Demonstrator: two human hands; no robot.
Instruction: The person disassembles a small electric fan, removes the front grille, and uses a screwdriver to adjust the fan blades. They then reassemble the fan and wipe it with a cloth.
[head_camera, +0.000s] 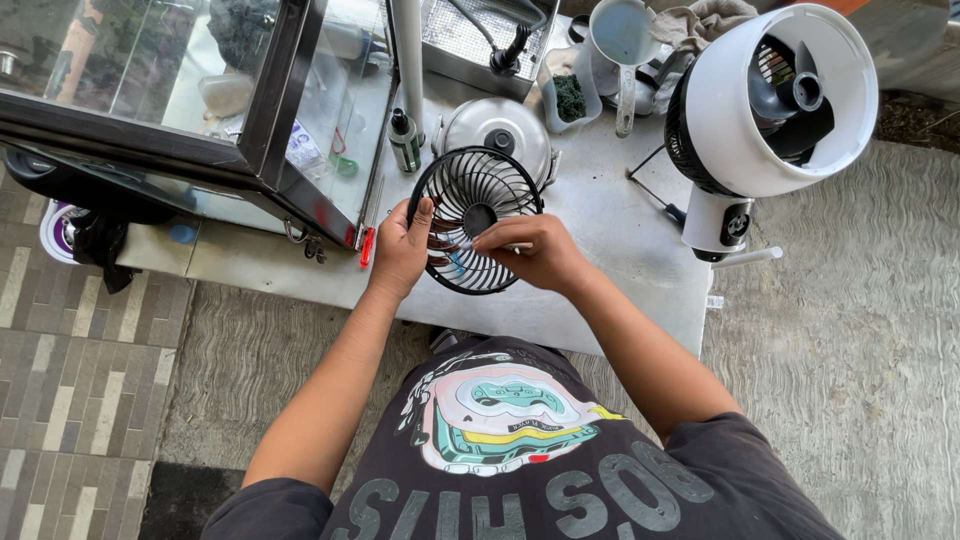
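Note:
A round black wire fan grille (476, 205) stands tilted over the front of a grey metal table (600, 250). My left hand (402, 250) grips the grille's left rim. My right hand (535, 252) pinches a thin pale stick-like object against the lower spokes; something light blue shows behind the wires there. A white fan body (765, 110) with its grille off stands on the table's right edge, its black blades and hub exposed.
A glass display case (200, 90) with a black frame fills the left. On the table lie a round metal lid (500, 125), a small green bottle (404, 140), a red-handled tool (367, 245), a screwdriver (655, 195), a white cup (620, 35) and a cloth. Concrete floor and paving lie below.

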